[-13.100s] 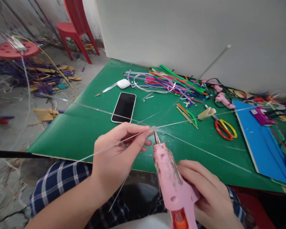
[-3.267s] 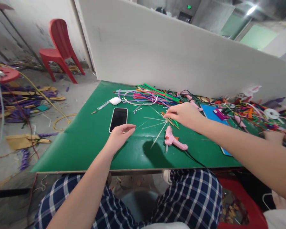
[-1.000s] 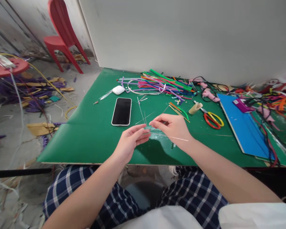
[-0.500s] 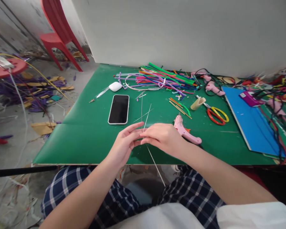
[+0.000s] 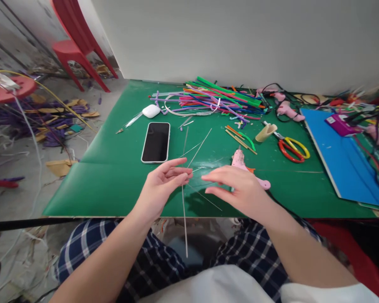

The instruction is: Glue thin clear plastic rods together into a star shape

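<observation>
My left hand [image 5: 164, 183] pinches several thin pale wires [image 5: 185, 227] between thumb and fingertips, where they cross. The wires fan out: one reaches down past the table edge, others point up and to the right. My right hand [image 5: 235, 185] hovers just to the right, thumb and fingers apart, with nothing seen between them. Under and behind that hand lies a pink glue gun [image 5: 238, 158] on the green table [image 5: 107, 185]. A black-screened phone [image 5: 156, 142] rests beyond my left hand.
Colourful pipe cleaners [image 5: 208, 101] lie in a heap at the back. Red-and-yellow scissors [image 5: 292, 150], a beige tube [image 5: 265, 132] and thin sticks [image 5: 240, 139] are on the right, near a blue board [image 5: 337, 155]. A white case [image 5: 150, 111] sits by the phone.
My right hand has let go of the wires and moved right, its fingers parting. The wires have turned in my left hand; the long lower end now points nearly straight down.
</observation>
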